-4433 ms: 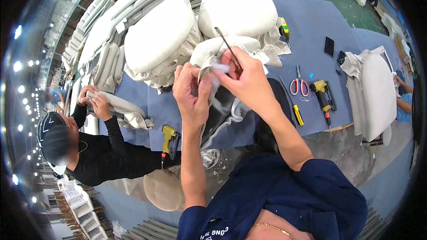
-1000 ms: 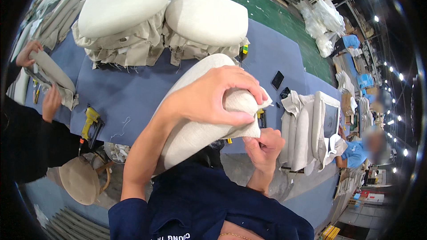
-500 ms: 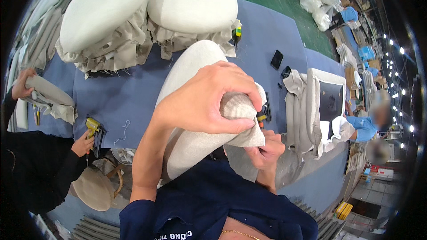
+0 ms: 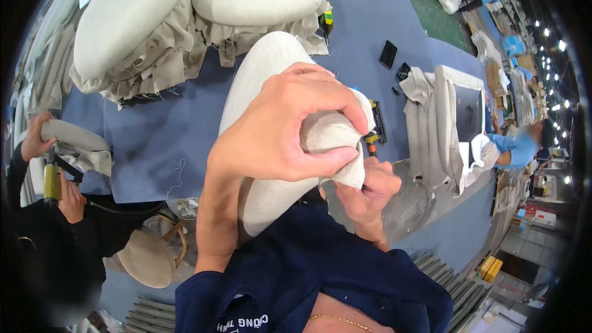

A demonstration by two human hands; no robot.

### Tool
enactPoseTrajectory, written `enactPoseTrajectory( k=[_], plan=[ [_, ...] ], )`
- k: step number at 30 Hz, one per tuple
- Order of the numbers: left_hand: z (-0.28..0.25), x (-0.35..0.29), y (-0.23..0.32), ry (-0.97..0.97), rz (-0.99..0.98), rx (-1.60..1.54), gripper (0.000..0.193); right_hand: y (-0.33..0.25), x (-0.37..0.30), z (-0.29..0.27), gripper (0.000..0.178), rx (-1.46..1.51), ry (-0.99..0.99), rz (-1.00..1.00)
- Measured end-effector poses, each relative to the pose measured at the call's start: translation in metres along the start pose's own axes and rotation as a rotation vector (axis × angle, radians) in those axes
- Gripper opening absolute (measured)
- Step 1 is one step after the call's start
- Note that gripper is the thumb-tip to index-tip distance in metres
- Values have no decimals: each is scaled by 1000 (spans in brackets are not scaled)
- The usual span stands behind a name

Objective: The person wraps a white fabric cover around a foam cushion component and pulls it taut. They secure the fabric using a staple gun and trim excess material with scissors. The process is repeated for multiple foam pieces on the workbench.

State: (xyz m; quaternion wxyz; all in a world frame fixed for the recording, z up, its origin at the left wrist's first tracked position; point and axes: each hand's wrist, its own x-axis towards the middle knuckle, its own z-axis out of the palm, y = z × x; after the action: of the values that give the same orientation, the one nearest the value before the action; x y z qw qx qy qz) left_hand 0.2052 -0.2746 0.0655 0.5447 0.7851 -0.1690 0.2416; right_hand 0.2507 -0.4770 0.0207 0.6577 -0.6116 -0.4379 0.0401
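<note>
A padded cushion covered in pale beige fabric (image 4: 262,65) stands on edge against my body. Around its near end curls my left hand (image 4: 287,120), with thumb and fingers pressing the folded cover down. A loose flap of the fabric (image 4: 351,174) hangs from that fold. My right hand (image 4: 373,188) pinches the flap beside the left thumb; its fingertips are partly hidden. Just beyond the right hand lies a black and orange tool (image 4: 377,126), partly covered by the fabric.
Two stacks of covered cushions (image 4: 132,18) stand at the table's far left. A phone (image 4: 388,54) lies on the blue table (image 4: 148,142). At right are a framed panel and draped fabric (image 4: 425,129). On the left, a co-worker holds a yellow-green staple gun (image 4: 52,182) and a cushion.
My right hand stays on the flap, and my left hand keeps its hold on the cushion. The co-worker's staple gun has moved left, up to their cushion. The whole view has shifted slightly.
</note>
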Motion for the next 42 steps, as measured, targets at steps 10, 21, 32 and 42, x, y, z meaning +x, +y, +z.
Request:
enactPoseTrajectory(
  k=[10, 21, 32, 42],
  plan=[
    [-19, -14, 9, -28, -33, -4, 24, 0, -4, -10, 34, 19, -323, -3],
    [-13, -21, 8, 16, -34, 58, 25, 1, -7, 25, 32, 153, -120, -27],
    [-26, -18, 12, -35, -26, 3, 24, 0, 1, -7, 33, 68, -321, -27],
    [-18, -20, 5, -19, -19, 8, 23, 15, -8, 5, 27, 163, -191, -48]
  ],
)
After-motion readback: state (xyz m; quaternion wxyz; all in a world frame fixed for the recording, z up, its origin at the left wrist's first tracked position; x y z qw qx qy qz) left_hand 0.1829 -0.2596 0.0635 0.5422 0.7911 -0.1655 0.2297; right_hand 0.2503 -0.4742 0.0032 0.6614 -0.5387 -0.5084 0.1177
